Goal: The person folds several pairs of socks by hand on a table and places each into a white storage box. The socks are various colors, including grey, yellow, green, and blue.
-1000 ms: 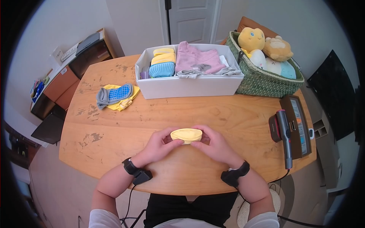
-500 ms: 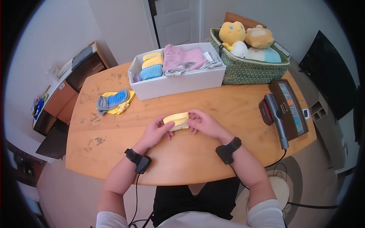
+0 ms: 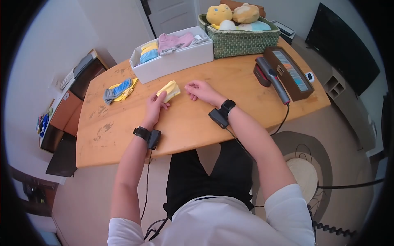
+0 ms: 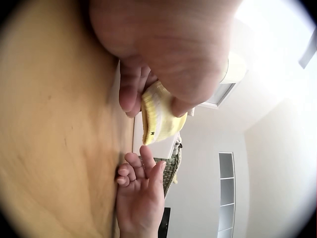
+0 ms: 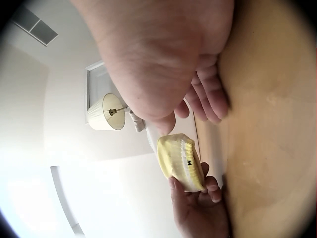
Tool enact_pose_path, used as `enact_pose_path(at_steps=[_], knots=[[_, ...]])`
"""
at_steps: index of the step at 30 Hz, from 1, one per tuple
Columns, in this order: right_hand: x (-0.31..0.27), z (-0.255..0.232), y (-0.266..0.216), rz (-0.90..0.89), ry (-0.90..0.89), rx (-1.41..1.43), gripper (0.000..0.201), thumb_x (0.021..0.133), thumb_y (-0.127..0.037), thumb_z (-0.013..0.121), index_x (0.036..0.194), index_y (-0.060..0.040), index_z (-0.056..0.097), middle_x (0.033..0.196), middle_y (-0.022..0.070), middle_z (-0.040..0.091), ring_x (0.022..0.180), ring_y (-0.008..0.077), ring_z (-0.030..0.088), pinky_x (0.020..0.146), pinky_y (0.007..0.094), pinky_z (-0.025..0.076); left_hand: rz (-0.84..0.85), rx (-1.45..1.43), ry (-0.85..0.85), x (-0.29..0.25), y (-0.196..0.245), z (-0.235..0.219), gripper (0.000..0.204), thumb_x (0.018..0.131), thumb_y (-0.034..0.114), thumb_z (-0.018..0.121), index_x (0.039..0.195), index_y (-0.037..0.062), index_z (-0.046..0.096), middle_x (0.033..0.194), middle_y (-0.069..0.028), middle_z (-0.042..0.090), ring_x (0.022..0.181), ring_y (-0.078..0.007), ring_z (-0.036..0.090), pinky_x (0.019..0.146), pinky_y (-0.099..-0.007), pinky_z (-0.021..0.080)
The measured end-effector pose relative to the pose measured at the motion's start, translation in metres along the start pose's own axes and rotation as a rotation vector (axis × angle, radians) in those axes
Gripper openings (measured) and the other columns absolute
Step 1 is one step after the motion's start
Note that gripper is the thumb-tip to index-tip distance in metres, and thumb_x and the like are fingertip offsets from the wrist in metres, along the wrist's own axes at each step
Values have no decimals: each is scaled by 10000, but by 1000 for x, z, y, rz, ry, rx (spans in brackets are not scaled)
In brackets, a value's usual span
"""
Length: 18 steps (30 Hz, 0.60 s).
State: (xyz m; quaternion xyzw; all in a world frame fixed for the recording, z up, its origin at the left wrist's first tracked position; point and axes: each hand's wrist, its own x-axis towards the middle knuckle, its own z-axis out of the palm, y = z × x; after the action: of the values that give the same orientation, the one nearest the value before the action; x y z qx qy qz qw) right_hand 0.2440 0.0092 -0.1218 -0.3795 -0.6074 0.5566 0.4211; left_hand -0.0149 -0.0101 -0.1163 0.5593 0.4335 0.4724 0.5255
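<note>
A folded pale yellow cloth bundle (image 3: pixel 169 91) is pinched between the thumb and fingers of my left hand (image 3: pixel 154 107), just above the table. In the right wrist view the bundle (image 5: pixel 181 162) shows a ribbed edge, a white band and a small dark "M". My right hand (image 3: pixel 204 92) is a short way to the right of it, apart from it, holding nothing, its fingers loosely bent. In the left wrist view the right hand (image 4: pixel 142 198) lies palm up beyond the bundle (image 4: pixel 161 114).
A white box (image 3: pixel 176 60) of folded clothes stands at the back, beside a green woven basket (image 3: pixel 242 43) of plush toys. Grey-blue and yellow socks (image 3: pixel 120 90) lie left. A corded styling tool (image 3: pixel 273 80) and a brown case (image 3: pixel 289 74) are on the right.
My right hand has let go of the yellow bundle and moved off to the right. The left hand keeps hold of it, now tilted. The head view has shifted.
</note>
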Motion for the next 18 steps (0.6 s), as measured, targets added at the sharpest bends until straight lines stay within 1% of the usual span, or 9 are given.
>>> enact_pose_path(at_steps=[2,5,10,12,13,14,15,16,18], knots=[[-6,-4,-1,-14,5,-3,364,1055,-310,644,1195,26,640,901,57,666,760,123,647,678,276,553,-6,28,95,-4,-2,2,434,1018,331,692,1232,-47,663,914,-81,706,684,-119,671,600,-228,509],[-20,-10,5,-7,21,-6,352,1053,-299,645,1183,29,638,886,64,667,754,129,656,677,279,556,19,7,95,-1,-5,1,456,1019,365,689,1224,-40,657,938,-77,703,698,-115,663,604,-222,514],[-45,-33,2,6,84,1,327,1055,-281,638,1144,33,637,879,75,674,739,143,671,672,288,565,8,-17,75,4,-4,-2,444,1007,360,706,1215,-29,657,930,-76,693,691,-125,662,601,-231,516],[-51,-39,4,-1,100,39,288,1053,-255,629,1100,28,648,863,75,676,714,148,671,667,292,569,4,-63,113,8,-10,-4,400,1008,333,710,1157,-34,661,886,-86,694,669,-125,661,584,-227,514],[-54,-42,6,9,126,49,288,1053,-255,629,1100,28,648,863,75,676,714,148,671,667,292,569,-9,-22,144,11,-12,-6,410,997,352,725,1121,-32,654,827,-76,673,665,-131,662,574,-230,514],[-55,-44,6,-8,120,44,273,1048,-243,628,1088,26,654,860,77,682,713,149,675,666,292,572,-24,-17,117,13,-14,-7,410,997,352,725,1121,-32,654,827,-76,673,665,-131,662,574,-230,514],[-58,-45,6,-25,111,40,258,1043,-230,628,1075,23,661,856,79,688,712,151,678,665,293,574,-10,-10,126,14,-14,-7,431,989,362,734,1128,-37,651,804,-72,661,665,-135,662,572,-234,514],[-63,-45,7,-15,133,50,258,1043,-230,628,1075,23,661,856,79,688,712,151,678,665,293,574,5,-2,140,13,-14,-7,452,981,373,743,1136,-41,649,781,-67,650,664,-139,662,571,-238,514],[-69,-44,4,-49,166,6,228,1028,-201,639,1058,23,669,858,86,700,727,154,691,665,293,580,7,27,133,9,-10,-4,460,975,379,749,1137,-40,649,781,-65,643,663,-143,663,573,-242,515]])
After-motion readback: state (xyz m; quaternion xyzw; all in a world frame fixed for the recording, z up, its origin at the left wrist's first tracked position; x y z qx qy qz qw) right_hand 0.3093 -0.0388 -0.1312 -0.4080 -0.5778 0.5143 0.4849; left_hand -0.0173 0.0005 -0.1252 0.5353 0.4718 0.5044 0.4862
